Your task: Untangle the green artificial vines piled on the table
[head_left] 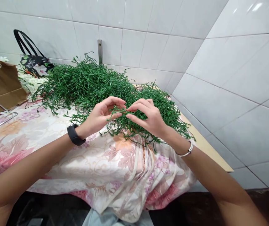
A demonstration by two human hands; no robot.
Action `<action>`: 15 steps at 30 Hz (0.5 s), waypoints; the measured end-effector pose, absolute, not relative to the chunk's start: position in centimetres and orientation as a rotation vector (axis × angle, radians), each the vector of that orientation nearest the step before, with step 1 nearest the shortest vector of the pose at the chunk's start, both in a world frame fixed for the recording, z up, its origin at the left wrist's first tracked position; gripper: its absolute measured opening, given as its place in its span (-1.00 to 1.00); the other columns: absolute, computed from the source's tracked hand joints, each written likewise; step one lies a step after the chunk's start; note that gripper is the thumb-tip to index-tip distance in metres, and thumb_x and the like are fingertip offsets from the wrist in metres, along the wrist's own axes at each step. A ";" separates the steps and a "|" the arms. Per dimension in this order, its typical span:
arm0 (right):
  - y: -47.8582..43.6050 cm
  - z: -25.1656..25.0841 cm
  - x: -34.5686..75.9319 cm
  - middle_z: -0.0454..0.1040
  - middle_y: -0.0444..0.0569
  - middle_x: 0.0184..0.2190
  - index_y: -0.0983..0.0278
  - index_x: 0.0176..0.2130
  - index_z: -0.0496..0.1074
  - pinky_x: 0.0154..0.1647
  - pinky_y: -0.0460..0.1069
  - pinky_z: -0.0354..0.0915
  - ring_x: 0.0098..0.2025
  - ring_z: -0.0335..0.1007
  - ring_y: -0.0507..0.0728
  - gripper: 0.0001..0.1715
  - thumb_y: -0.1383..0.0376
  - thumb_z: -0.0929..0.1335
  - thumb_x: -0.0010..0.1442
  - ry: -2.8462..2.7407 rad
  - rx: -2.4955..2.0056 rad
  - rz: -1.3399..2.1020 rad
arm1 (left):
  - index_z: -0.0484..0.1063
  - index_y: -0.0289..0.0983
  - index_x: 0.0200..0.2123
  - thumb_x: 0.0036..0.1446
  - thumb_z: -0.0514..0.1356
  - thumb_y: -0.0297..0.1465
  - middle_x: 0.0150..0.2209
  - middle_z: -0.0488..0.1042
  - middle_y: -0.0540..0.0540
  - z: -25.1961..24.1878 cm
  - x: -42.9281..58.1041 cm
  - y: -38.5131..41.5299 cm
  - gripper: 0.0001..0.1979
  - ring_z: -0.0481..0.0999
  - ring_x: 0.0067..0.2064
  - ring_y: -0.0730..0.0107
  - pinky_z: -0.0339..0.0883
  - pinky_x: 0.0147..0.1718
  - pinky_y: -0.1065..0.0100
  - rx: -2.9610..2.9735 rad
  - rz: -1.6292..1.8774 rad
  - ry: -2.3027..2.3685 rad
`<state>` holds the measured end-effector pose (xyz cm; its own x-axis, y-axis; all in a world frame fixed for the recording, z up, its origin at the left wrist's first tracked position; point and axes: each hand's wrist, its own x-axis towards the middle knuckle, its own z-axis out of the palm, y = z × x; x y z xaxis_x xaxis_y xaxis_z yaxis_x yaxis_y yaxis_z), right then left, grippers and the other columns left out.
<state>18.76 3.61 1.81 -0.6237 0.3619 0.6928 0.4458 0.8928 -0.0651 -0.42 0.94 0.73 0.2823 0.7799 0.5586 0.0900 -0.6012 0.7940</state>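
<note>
Between my two hands is a small bunch of green artificial stems (117,110), held level just in front of a large heap of similar green stems (87,81). My left hand (101,114), with a black band on its wrist, pinches the bunch between thumb and fingers at its left part. From the other side my right hand (147,116), wearing a silver bangle, closes thumb and fingertips on the bunch's right part. The fingertips of both hands nearly meet. Behind the fingers, the exact grip on single stems is partly hidden.
A flowered cloth (78,163) covers the table and bunches up at the front edge. On the left stand a cardboard box (2,84), a metal wire frame (1,121) and a black floral bag (37,66) near white flowers. Tiled walls (139,47) close off the back and right.
</note>
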 end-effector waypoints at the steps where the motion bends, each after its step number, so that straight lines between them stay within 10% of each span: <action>1: 3.7 1.7 18.7 0.42 -0.13 -0.39 0.26 -0.33 0.33 -0.18 -0.02 0.06 -0.29 0.31 0.00 -0.85 0.22 0.28 0.13 -2.307 -0.572 -0.158 | 0.34 -0.30 -0.19 -0.04 0.22 -0.47 -0.20 0.37 -0.10 0.6 -0.4 1.0 -0.72 0.38 -0.12 0.43 0.33 -0.13 0.39 1.887 1.353 0.769; 15: 3.6 2.2 19.1 0.39 -0.13 -0.42 0.23 -0.38 0.33 -0.18 0.00 0.07 -0.32 0.29 0.01 -0.88 0.28 0.23 0.16 -2.098 -0.714 -0.108 | 0.33 -0.27 -0.29 0.01 0.18 -0.37 -0.46 0.36 0.00 0.5 -0.2 0.8 -0.83 0.35 -0.53 0.58 0.31 -0.57 0.49 1.792 1.442 0.868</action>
